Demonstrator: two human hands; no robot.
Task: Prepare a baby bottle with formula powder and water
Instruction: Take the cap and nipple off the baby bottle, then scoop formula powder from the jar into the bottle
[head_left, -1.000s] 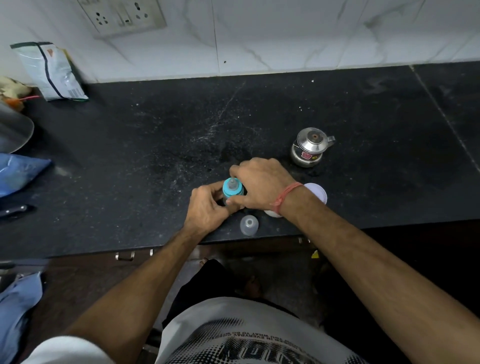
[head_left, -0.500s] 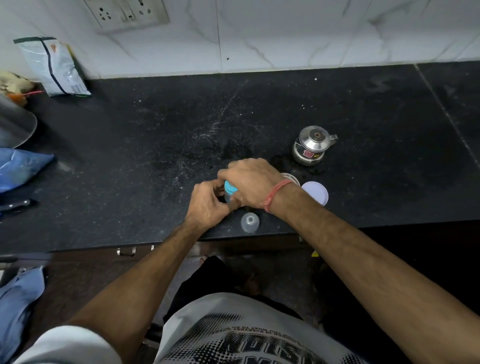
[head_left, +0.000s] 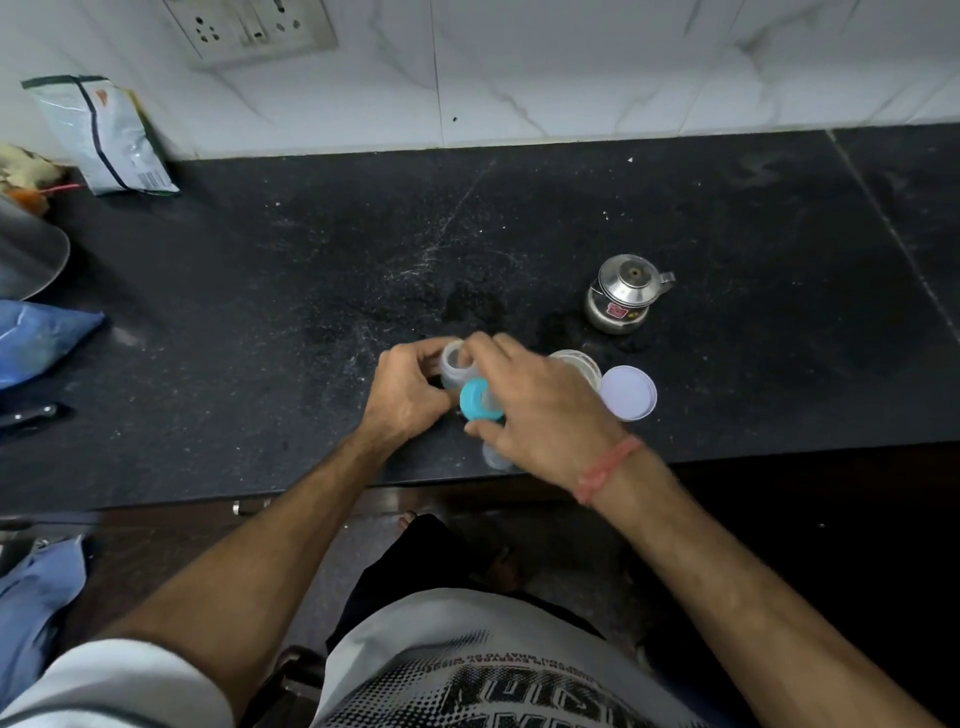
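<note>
Left hand wraps the upright, open bottle near the counter's front edge. At the bottle's five o'clock, touching distance, right hand pinches the blue cap, nearer the open jar at three o'clock.

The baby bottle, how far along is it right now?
Done: the blue screw collar with teat is off, in the right hand; the white jar stands open, its round white lid beside it. In hand: the left hand steadies the clear open bottle. Left: powder, water, recapping.
</note>
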